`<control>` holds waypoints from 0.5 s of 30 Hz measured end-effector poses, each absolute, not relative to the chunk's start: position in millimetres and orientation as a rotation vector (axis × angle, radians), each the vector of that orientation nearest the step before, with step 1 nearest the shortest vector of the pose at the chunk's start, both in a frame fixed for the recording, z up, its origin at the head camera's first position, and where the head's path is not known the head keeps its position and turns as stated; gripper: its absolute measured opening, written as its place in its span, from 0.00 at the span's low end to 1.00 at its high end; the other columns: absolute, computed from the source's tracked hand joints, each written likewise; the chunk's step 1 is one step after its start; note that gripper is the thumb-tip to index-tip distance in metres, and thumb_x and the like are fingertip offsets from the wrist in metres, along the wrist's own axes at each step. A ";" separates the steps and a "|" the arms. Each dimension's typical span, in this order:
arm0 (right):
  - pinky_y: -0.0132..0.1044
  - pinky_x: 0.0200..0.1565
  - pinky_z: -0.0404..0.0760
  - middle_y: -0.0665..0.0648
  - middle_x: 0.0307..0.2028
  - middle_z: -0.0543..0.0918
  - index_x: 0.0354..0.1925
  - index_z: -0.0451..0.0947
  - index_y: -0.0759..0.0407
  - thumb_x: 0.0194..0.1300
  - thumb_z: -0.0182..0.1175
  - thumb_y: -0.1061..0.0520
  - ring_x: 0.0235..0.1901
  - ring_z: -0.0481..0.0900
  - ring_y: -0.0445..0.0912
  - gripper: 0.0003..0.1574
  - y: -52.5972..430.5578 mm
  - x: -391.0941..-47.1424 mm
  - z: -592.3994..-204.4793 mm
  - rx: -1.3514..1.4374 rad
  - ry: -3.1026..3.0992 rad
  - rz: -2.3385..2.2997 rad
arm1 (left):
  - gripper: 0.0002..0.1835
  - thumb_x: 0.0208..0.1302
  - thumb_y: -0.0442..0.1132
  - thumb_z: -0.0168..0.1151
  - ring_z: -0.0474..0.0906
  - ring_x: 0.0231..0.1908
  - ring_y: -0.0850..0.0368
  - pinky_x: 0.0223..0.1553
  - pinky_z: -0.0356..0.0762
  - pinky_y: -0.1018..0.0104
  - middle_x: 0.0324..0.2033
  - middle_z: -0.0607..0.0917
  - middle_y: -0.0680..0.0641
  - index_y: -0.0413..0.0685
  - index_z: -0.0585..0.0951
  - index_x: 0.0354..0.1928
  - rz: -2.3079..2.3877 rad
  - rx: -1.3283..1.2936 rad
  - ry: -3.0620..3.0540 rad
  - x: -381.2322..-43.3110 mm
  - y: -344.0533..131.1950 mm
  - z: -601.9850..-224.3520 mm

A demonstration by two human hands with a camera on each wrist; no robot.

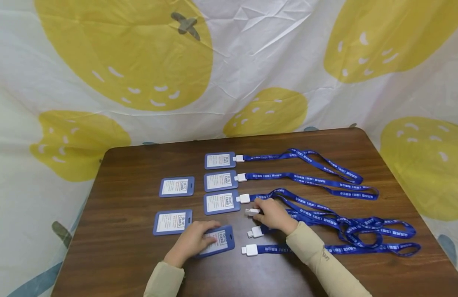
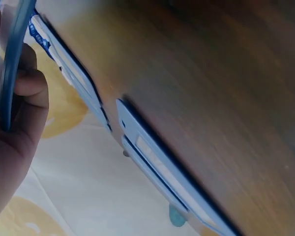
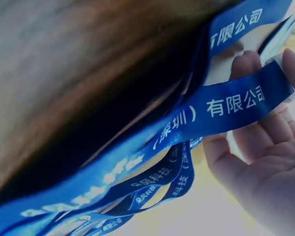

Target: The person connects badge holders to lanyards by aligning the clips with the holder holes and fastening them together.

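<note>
My left hand (image 1: pixel 191 241) grips a blue ID card holder (image 1: pixel 224 240) with a white card in it, tilted up at the near side of the table. In the left wrist view the same card holder (image 2: pixel 12 64) stands edge-on between thumb and fingers. Just right of it, my right hand (image 1: pixel 275 215) pinches the white clip (image 1: pixel 253 210) at the end of a blue lanyard. That lanyard's printed strap (image 3: pixel 231 105) runs out from the fingertips in the right wrist view. The clip points left toward the card holders, apart from the held one.
Two loose card holders (image 1: pixel 176 187) lie at the left. Three more (image 1: pixel 219 161) form a column, each with a lanyard (image 1: pixel 277 176) attached. Nearer me lie two other lanyards with white clips (image 1: pixel 252 250). Straps tangle at the right (image 1: pixel 362 235). A patterned cloth (image 1: pixel 251 62) hangs behind the brown table (image 1: pixel 121 247).
</note>
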State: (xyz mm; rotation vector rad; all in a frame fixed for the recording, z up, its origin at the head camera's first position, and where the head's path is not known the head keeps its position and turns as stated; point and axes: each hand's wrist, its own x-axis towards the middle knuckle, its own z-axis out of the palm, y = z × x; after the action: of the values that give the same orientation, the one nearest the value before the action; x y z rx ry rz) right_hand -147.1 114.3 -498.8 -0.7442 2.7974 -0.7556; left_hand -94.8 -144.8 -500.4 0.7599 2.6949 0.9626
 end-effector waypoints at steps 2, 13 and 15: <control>0.32 0.22 0.66 0.49 0.20 0.73 0.26 0.70 0.56 0.53 0.65 0.61 0.20 0.66 0.40 0.10 116.8 -148.1 -498.1 -0.751 2.772 -0.789 | 0.18 0.53 0.34 0.65 0.80 0.41 0.53 0.44 0.75 0.56 0.41 0.83 0.45 0.43 0.79 0.47 1.019 0.746 2.692 -96.1 -144.3 -500.6; 0.32 0.27 0.71 0.46 0.25 0.77 0.35 0.77 0.53 0.58 0.61 0.59 0.23 0.70 0.38 0.04 124.1 -154.2 -498.3 -0.813 2.615 -0.958 | 0.14 0.46 0.31 0.70 0.77 0.30 0.60 0.36 0.72 0.63 0.30 0.84 0.48 0.46 0.76 0.35 1.444 0.439 2.631 -113.8 -137.1 -505.9; 0.32 0.28 0.72 0.45 0.24 0.77 0.36 0.78 0.53 0.59 0.60 0.59 0.23 0.70 0.38 0.05 124.9 -154.8 -496.9 -0.814 2.589 -0.982 | 0.13 0.46 0.32 0.70 0.77 0.32 0.59 0.38 0.73 0.62 0.31 0.84 0.48 0.47 0.77 0.35 1.481 0.416 2.638 -116.6 -135.4 -505.3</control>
State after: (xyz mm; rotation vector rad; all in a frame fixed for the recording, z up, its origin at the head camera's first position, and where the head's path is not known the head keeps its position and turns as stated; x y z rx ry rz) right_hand -154.8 124.9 -496.9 -0.8138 2.5886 -0.9817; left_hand -116.6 -135.4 -505.3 0.4161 2.6383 1.4808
